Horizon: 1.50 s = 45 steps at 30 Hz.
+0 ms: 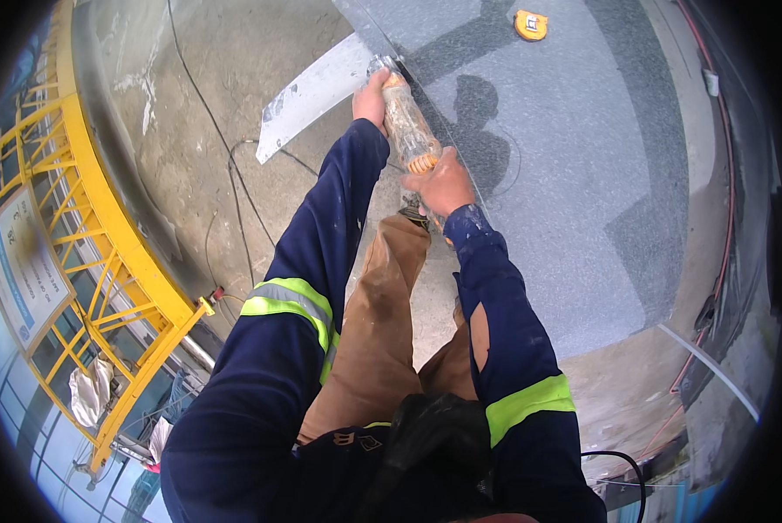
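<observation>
My left hand [370, 100] is closed round the front of a dusty power tool [410, 122] with orange parts, at the left edge of a large speckled grey sheet [565, 227]. My right hand [441, 183] grips the tool lower down, by its orange-ribbed part. The tool's working end is partly hidden. Left of it, a pale, angled offcut strip [304, 100] lies over the concrete. A yellow tape measure [530, 25] rests on the sheet at the top, and shadows fall across the sheet.
A yellow metal railing [138, 253] with a sign board runs down the left, glass panes beyond. Cables [238, 174] cross the concrete floor [182, 105]. A red hose [724, 218] and a pale pipe [713, 370] lie at the right. My trousered legs are below the tool.
</observation>
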Tool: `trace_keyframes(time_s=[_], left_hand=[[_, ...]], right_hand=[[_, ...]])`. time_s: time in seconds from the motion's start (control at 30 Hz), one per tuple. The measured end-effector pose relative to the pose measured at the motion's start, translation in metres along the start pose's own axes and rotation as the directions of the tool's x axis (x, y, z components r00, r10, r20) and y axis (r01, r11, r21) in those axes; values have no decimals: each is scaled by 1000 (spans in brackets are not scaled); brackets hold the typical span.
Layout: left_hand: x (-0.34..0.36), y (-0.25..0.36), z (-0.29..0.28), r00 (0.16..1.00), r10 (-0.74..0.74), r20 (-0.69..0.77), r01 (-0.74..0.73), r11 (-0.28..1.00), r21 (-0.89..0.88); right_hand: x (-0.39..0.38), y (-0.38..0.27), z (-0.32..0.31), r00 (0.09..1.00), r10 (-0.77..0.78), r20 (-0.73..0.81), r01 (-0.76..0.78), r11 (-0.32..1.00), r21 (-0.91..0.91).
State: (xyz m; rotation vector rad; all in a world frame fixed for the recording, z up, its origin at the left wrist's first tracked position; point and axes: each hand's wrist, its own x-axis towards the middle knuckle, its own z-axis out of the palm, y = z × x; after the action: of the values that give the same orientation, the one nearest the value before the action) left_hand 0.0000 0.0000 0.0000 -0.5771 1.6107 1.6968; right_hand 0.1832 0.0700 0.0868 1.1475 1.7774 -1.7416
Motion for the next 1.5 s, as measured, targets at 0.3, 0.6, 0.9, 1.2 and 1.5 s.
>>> trace_keyframes(time_s=[0.3, 0.6, 0.9, 1.2, 1.5], left_hand=[[2, -1, 0, 1000, 3, -4, -3, 1000, -19], [-8, -6, 0, 1000, 6, -18, -7, 999, -33], [-6, -11, -4, 999, 21, -36, -22, 999, -39], [-2, 7, 4, 1000, -7, -13, 7, 1000, 1], [26, 20, 1, 1000, -15, -20, 15, 1000, 0]], right_hand=[[-15, -20, -12, 998, 61, 34, -63, 996, 69], [-25, -19, -14, 998, 60, 29, -62, 996, 66], [-23, -9, -10, 997, 76, 34, -78, 994, 80], [-7, -18, -10, 997, 60, 48, -62, 997, 43], [11, -35, -9, 999, 26, 25, -24, 998, -59]])
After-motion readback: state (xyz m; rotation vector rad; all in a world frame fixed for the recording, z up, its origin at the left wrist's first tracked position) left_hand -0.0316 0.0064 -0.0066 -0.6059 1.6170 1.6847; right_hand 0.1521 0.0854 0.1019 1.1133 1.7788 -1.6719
